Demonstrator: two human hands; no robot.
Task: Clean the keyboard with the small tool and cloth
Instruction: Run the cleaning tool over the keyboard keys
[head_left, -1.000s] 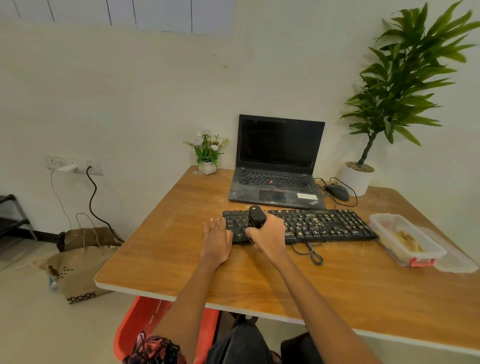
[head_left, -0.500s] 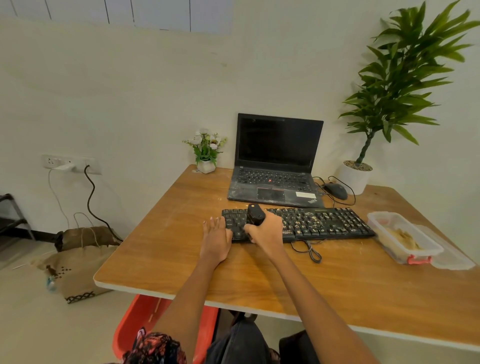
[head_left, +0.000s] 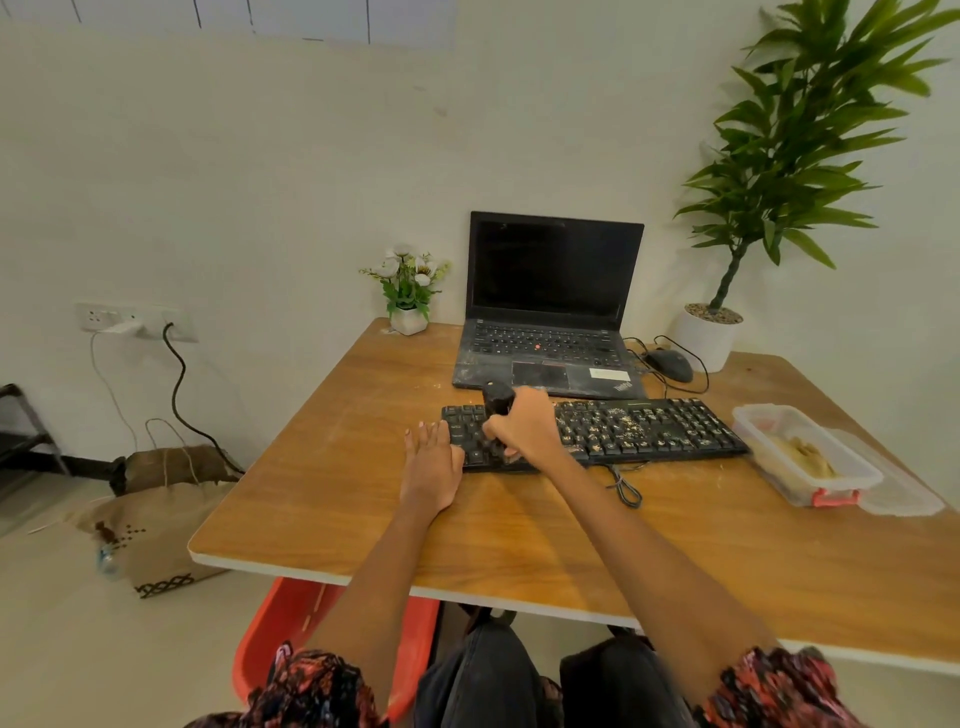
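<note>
Small black tool (head_left: 497, 399) is gripped upright in the right hand (head_left: 524, 431), fingers curled round it, over the left end of the keyboard (head_left: 649, 431). Keyboard's long axis runs left-right; crumbed keys lie rightward of the tool. Left hand (head_left: 432, 462) is laid flat, fingers straight, at the keyboard's left edge. No cloth is seen; laptop (head_left: 550, 306) lettering can't be read.

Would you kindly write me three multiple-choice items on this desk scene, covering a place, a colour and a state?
1. Where does the mouse lie?
A. right of the laptop
B. on the keyboard
C. on the floor

2. What colour is the small tool?
A. white
B. black
C. red

3. What is the left hand doing?
A. gripping the tool
B. lifting the laptop
C. resting flat at the keyboard's left end

Answers:
1 A, it sits beside the laptop's right edge.
2 B, its body is dark.
3 C, its fingers lie straight while the right hand grips the tool.
</note>
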